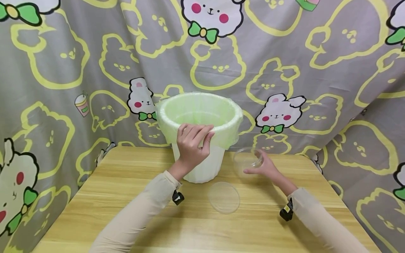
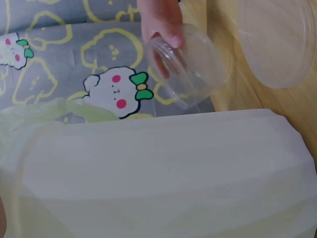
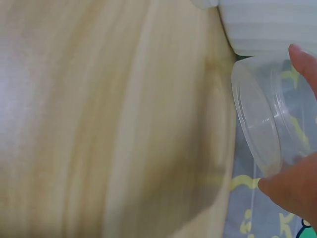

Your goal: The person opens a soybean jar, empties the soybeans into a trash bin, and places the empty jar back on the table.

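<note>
A white trash bin [image 1: 202,165] stands on the table with a pale green bag [image 1: 234,131] folded over its rim. My left hand [image 1: 193,142] grips the bin's near rim, fingers over the bag. To the right of the bin, my right hand [image 1: 261,165] holds a round clear plastic container [image 1: 245,162] by its side. In the right wrist view the container [image 3: 255,116] lies tipped sideways between thumb and fingers. A clear round lid [image 1: 224,197] lies flat on the table in front of the bin.
The light wooden table [image 1: 202,232] ends at a grey curtain [image 1: 104,21] printed with cartoon animals, which hangs behind and at both sides. A black wrist camera [image 1: 178,197] sits on the left sleeve and another camera [image 1: 286,211] on the right sleeve.
</note>
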